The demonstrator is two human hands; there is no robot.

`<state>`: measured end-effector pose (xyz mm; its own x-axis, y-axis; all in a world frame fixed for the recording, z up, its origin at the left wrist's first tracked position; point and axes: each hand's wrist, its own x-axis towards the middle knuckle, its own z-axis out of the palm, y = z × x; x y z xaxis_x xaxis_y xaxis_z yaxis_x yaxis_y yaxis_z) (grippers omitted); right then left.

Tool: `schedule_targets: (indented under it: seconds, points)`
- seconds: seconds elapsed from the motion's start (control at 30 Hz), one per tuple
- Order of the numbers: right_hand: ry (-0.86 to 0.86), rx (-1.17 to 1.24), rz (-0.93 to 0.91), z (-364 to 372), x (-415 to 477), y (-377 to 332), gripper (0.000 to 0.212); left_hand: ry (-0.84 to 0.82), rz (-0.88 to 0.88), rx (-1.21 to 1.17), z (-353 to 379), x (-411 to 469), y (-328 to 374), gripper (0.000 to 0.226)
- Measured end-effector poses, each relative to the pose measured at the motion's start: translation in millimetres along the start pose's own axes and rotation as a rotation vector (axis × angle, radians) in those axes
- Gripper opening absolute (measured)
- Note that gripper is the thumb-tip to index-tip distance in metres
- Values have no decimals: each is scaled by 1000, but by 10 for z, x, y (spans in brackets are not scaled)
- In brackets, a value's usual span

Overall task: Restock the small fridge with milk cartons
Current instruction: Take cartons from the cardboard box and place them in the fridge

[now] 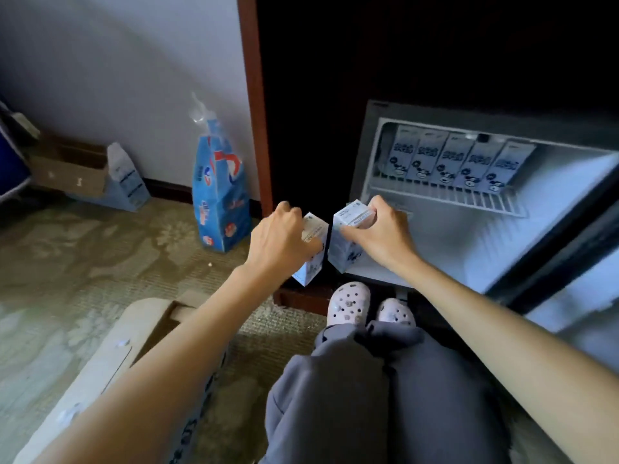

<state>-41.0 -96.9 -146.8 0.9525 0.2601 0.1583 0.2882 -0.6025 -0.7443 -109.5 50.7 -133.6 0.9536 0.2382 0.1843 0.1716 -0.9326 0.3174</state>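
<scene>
Milk cartons, one in each hand, are held at the mouth of the small fridge (366,152). The left carton (313,251) hangs before the dark gap beside the fridge's left wall. The right carton (350,239) tilts over the front edge of the fridge floor. The two are close together but apart.

A wooden post (256,112) of the cabinet stands just left of the left carton. The fridge door (582,296) stands open at right.

Both bare forearms reach forward and down. The left hand (279,236) grips its carton from above, with fingers curled over the top. The right hand (383,229) clasps the top of its carton between thumb and curled fingers.

Inside the fridge, a row of five cartons (449,159) stands upright side by side at the back of the wire shelf (469,200).

Below the hands are pale clogs (348,303) and grey trousers (368,396). On the patterned carpet (100,256), a blue bag (219,195) stands against the wall. A cardboard box (70,172) sits farther left, and a pale cardboard case (110,356) lies near the left arm.
</scene>
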Motion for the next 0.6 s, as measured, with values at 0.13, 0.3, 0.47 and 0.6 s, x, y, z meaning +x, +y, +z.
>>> schedule_targets:
  seconds: [0.13, 0.3, 0.47, 0.6]
  points:
    - [48, -34, 150, -394, 61, 578, 37, -71, 94, 13, 394, 262, 537, 36]
    - [105, -65, 309, -621, 223, 1317, 37, -202, 208, 60, 1021, 621, 980, 39]
    - [145, -99, 444, -556, 541, 1969, 34, -346, 249, 76, 1679, 1028, 1143, 45]
    - [149, -116, 477, -418, 830, 2402, 35, -436, 280, 85, 2081, 1319, 1154, 46]
